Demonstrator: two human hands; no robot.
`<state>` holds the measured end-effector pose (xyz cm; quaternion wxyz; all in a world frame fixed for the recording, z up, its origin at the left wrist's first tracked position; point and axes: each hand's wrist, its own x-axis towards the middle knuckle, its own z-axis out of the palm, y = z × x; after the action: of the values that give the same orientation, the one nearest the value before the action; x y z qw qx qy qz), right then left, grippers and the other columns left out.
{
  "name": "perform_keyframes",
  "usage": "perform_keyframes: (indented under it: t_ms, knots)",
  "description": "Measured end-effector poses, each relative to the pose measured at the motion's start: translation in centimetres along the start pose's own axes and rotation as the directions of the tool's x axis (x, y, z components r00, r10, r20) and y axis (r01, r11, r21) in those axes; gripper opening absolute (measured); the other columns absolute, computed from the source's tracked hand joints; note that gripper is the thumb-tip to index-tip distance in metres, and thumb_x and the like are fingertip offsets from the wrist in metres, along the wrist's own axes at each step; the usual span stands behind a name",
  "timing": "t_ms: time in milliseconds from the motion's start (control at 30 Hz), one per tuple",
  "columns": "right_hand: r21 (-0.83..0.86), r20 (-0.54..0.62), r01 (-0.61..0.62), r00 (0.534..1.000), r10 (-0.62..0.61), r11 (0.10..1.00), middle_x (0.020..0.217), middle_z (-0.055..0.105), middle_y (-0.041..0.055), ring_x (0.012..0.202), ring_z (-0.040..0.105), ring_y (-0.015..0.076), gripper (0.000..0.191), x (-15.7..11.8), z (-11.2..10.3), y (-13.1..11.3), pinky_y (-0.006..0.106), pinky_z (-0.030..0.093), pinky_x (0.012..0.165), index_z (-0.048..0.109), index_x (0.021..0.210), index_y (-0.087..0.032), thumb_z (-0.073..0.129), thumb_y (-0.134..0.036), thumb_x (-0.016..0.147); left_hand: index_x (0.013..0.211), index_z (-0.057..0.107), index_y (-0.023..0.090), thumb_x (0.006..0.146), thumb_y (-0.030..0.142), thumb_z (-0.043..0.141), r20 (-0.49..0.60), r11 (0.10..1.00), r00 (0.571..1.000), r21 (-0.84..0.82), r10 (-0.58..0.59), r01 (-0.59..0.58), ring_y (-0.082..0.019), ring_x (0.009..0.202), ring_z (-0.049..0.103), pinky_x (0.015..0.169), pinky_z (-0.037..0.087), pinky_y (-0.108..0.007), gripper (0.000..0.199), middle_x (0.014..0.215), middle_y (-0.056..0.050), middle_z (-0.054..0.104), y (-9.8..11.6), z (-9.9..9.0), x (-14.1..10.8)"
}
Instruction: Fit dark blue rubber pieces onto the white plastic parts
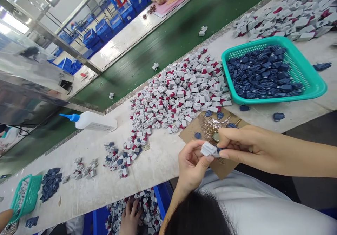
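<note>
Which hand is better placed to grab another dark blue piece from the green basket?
Probably the right hand: it lies closer to the green basket of dark blue pieces, while the left hand grips the grey piece farther away.

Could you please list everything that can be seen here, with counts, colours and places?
grey part: one, grey, held between both hands
grey-and-red parts: a large heap, middle of the table
basket: one, teal, at right, full of dark blue parts
cardboard: one, brown, under the hands
bottle: one, white with blue nozzle, lying at left
small basket: one, teal, far left
belt: one, green, behind the table
left hand: holds the grey part
right hand: pinches the grey part
</note>
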<state>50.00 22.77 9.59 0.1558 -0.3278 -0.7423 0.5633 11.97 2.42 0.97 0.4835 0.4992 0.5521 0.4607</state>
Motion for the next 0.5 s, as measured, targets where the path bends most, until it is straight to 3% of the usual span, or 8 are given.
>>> perform_keyframes:
  t_ms: [67,100,167,267,300,367,433,500]
  knots:
    - [0.068,0.039,-0.043,0.998,0.041,0.997,0.059,0.052,-0.003,0.053,0.044,0.0099,0.033,0.0,0.0,0.3,0.022,0.027,0.046,0.051,0.078,-0.021,0.05,-0.05,0.095,0.085,0.08,0.037,0.067,0.03,0.087,0.009,0.97,0.993,0.212,0.118,-0.117,-0.023,0.066,0.063,0.035,0.028,-0.025,0.02,0.069,-0.004,0.071,-2.8,-5.0,-3.2]
    - [0.118,0.069,-0.074,0.995,0.066,0.99,0.061,0.053,-0.0026,0.055,0.045,0.0102,0.034,0.1,0.0,0.3,0.022,0.029,0.047,0.051,0.08,-0.021,0.05,-0.051,0.095,0.083,0.08,0.037,0.067,0.033,0.087,0.036,0.941,0.984,0.289,0.173,-0.176,-0.022,0.064,0.061,0.035,0.023,-0.026,0.019,0.069,-0.005,0.071,-3.3,-6.0,-3.8]
    - [0.228,0.126,-0.125,0.987,0.098,0.966,0.064,0.054,-0.0022,0.056,0.046,0.0104,0.034,0.2,0.2,0.2,0.022,0.032,0.049,0.05,0.082,-0.021,0.05,-0.053,0.094,0.084,0.079,0.037,0.07,0.039,0.085,0.082,0.891,0.961,0.361,0.265,-0.276,-0.02,0.06,0.057,0.035,0.018,-0.028,0.015,0.065,-0.004,0.068,-1.9,-4.6,-2.6]
    - [0.282,0.122,-0.139,0.987,0.108,0.949,0.064,0.053,-0.0022,0.056,0.045,0.0105,0.035,0.4,0.6,0.0,0.021,0.032,0.048,0.05,0.082,-0.02,0.051,-0.053,0.093,0.086,0.077,0.037,0.08,0.043,0.074,0.103,0.919,0.956,0.264,0.275,-0.293,-0.02,0.056,0.052,0.038,0.025,-0.028,0.009,0.058,-0.002,0.062,4.3,4.2,3.8]
    - [0.269,0.111,-0.131,0.988,0.104,0.954,0.064,0.053,-0.0023,0.056,0.045,0.0104,0.034,0.4,0.7,0.0,0.021,0.032,0.048,0.05,0.083,-0.02,0.052,-0.053,0.093,0.084,0.076,0.033,0.084,0.044,0.068,0.129,0.946,0.969,0.224,0.211,-0.236,-0.021,0.056,0.053,0.042,0.031,-0.029,0.013,0.06,-0.004,0.062,6.4,7.9,6.4]
    - [0.242,0.105,-0.109,0.991,0.085,0.964,0.062,0.051,-0.003,0.055,0.043,0.01,0.033,0.5,0.8,-0.1,0.021,0.03,0.048,0.052,0.083,-0.02,0.055,-0.051,0.092,0.088,0.072,0.026,0.09,0.043,0.055,0.146,0.946,0.961,0.194,0.235,-0.261,-0.018,0.054,0.052,0.048,0.038,-0.029,0.025,0.063,-0.003,0.062,9.4,14.3,11.0]
    - [0.246,0.013,-0.063,0.998,0.062,0.967,0.06,0.048,-0.0032,0.054,0.041,0.0098,0.038,0.8,0.9,-0.3,0.022,0.031,0.048,0.055,0.08,-0.02,0.054,-0.056,0.091,0.086,0.067,0.022,0.093,0.04,0.046,0.138,0.939,0.954,0.186,0.267,-0.29,-0.014,0.05,0.048,0.05,0.038,-0.027,0.029,0.062,-0.002,0.058,10.3,18.4,13.7]
    - [0.297,-0.232,-0.018,0.969,0.091,0.955,0.062,0.049,-0.0013,0.056,0.043,0.0114,0.049,1.4,1.2,-0.8,0.024,0.035,0.05,0.059,0.079,-0.02,0.048,-0.067,0.089,0.082,0.063,0.02,0.093,0.039,0.043,0.096,0.928,0.945,0.181,0.313,-0.325,-0.012,0.048,0.046,0.05,0.037,-0.026,0.03,0.061,-0.001,0.056,9.9,19.9,14.5]
